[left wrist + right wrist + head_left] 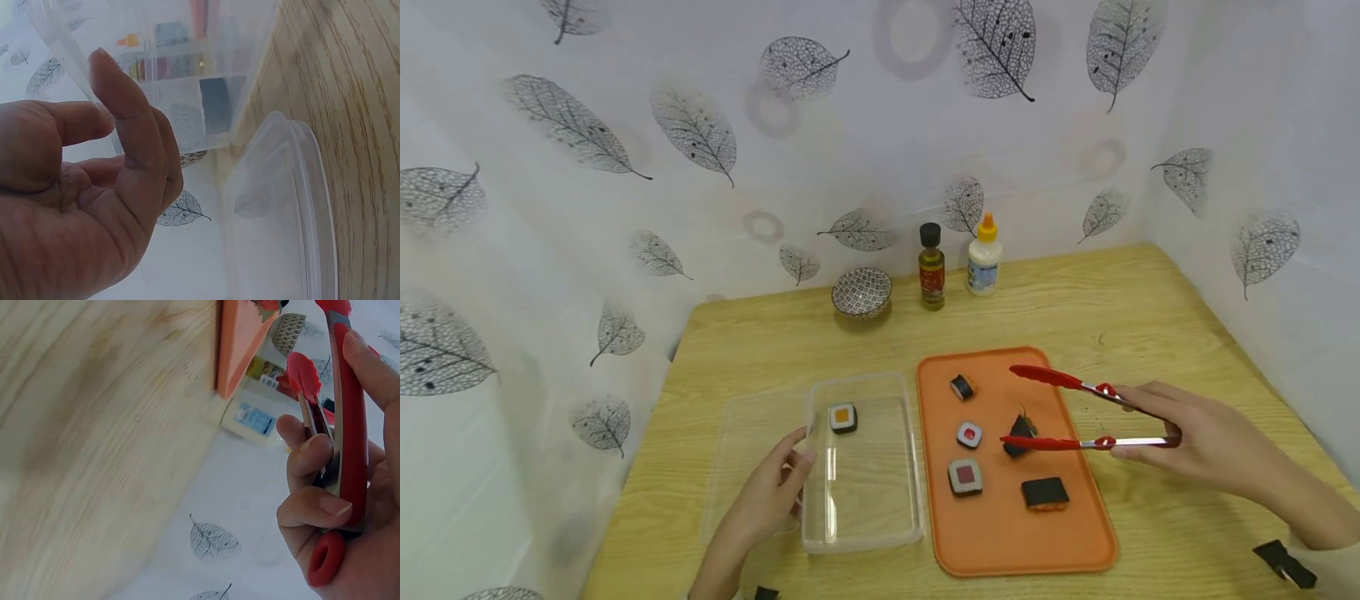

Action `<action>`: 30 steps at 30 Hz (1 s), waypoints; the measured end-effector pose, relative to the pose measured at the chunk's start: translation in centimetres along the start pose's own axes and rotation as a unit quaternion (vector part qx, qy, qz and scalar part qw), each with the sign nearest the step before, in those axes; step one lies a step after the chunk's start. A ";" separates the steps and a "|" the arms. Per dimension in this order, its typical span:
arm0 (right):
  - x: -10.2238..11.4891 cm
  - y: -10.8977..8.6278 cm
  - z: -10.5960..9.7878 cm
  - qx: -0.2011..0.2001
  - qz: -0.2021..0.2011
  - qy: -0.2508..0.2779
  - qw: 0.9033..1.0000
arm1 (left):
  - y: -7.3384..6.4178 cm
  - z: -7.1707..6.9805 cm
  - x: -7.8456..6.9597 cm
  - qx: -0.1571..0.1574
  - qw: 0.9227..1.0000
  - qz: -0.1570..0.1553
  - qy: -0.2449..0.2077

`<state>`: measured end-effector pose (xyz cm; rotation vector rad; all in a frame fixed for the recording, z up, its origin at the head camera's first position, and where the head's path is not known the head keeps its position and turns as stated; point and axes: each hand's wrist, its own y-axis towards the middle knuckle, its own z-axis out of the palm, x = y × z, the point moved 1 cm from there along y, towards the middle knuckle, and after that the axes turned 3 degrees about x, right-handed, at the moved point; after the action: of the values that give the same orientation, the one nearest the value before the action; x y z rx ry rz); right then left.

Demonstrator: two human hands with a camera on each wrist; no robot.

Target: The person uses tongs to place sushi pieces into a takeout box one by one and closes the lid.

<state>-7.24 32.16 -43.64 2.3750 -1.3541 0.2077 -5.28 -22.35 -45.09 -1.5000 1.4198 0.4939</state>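
A clear plastic container [865, 467] stands upright without its lid, with one sushi roll piece [843, 417] inside near its far left corner. My left hand [778, 479] is at the container's left rim, fingers loosely bent, thumb and fingertips right at the edge. In my right hand [1206, 429] I grip red-tipped tongs [1131, 442], their arms spread wide. The lower tip overlaps a dark triangular sushi piece [1018, 437] on the orange tray [1022, 550]; nothing is between the tips. Also on the tray are a roll with a red centre [969, 434], a larger roll [965, 477] and a black-topped piece [1045, 493].
A small dark roll [962, 387] lies near the tray's far edge. Left of the container is a clear lid [312, 206]. Along the back stand a patterned bowl [861, 293], a dark-capped sauce bottle [932, 271] and a white bottle with yellow cap [984, 262].
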 end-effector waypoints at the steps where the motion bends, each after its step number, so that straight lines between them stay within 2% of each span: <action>1: -0.2 -0.3 0.0 0.000 0.000 -0.001 1.000 | 0.0 0.0 0.0 0.000 1.000 0.000 0.000; 7: -1.3 -1.0 0.0 0.004 -0.008 -0.007 1.000 | 0.0 -0.1 0.1 -0.002 1.000 0.001 0.005; 15: -1.7 -1.3 0.7 0.041 0.005 0.007 0.999 | 0.0 -0.1 0.1 0.002 1.000 0.009 0.009; 21: -2.1 -1.5 1.1 0.059 0.009 -0.001 0.998 | 0.0 -0.1 0.0 0.007 1.000 0.014 0.007; 25: -2.4 -1.6 1.2 0.055 0.013 -0.022 0.998 | 0.0 -0.1 0.1 0.008 1.000 0.015 0.005; 30: -2.6 -1.7 1.4 0.046 0.005 -0.024 0.999 | 0.0 -0.1 0.1 0.008 1.000 0.014 -0.001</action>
<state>-7.23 34.41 -46.22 2.4646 -1.4061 0.2229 -5.31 -22.48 -45.18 -1.4678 1.4412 0.4993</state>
